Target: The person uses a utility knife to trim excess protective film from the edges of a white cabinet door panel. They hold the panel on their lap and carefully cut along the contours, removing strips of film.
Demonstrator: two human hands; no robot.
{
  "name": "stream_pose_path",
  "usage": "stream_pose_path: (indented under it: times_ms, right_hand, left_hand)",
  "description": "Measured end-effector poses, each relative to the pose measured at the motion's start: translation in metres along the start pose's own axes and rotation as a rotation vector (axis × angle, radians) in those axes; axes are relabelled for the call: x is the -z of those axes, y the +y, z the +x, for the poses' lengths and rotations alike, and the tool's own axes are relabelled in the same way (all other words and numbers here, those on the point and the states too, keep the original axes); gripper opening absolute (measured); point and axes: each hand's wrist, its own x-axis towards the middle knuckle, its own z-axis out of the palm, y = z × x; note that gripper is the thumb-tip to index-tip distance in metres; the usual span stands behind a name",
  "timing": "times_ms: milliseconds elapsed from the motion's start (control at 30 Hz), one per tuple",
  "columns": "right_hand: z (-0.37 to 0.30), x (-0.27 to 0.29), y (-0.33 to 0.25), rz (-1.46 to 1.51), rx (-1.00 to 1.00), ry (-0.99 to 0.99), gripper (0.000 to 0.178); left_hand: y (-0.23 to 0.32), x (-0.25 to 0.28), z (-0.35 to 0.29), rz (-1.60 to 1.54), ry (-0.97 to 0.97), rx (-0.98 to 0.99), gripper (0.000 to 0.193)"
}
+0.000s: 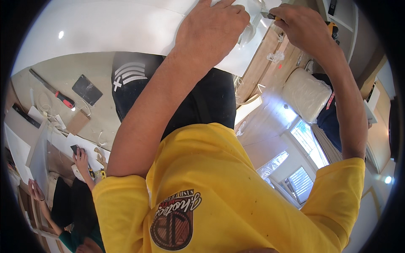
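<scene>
Left hand [213, 27] partly cut off, top edge; white panel [105, 31] too. Tool [268, 16] mostly hidden by right hand [303, 26], upper right.

Daylight glares through the window [310, 143] at my right; a small light [388, 180] flares near the right rim; the white board [101, 29] before me is washed out, with one hard glint; bluish haze veils the wooden surface [265, 130]; fisheye distortion bends straight edges toward black corners.
</scene>
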Motion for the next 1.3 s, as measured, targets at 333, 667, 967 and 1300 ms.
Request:
stream_pose_path:
  times_ms: [333, 667, 967, 1300]
  right_hand:
    - [-0.002, 0.011, 0.004, -0.078, 0.049, -0.022, 0.014]
    - [0.001, 0.011, 0.007, -0.084, 0.098, -0.046, 0.015]
    - [0.004, 0.014, 0.001, -0.111, 0.048, -0.092, 0.017]
    - [0.01, 0.012, 0.017, -0.055, 0.105, -0.034, 0.014]
  left_hand:
    - [0.0, -0.005, 0.001, 0.025, 0.006, -0.031, 0.025]
    - [0.0, -0.004, 0.001, 0.023, -0.037, -0.024, 0.029]
    - [0.003, 0.001, 0.002, -0.01, -0.064, 0.017, 0.028]
    - [0.003, -0.001, 0.001, 0.013, -0.047, -0.03, 0.028]
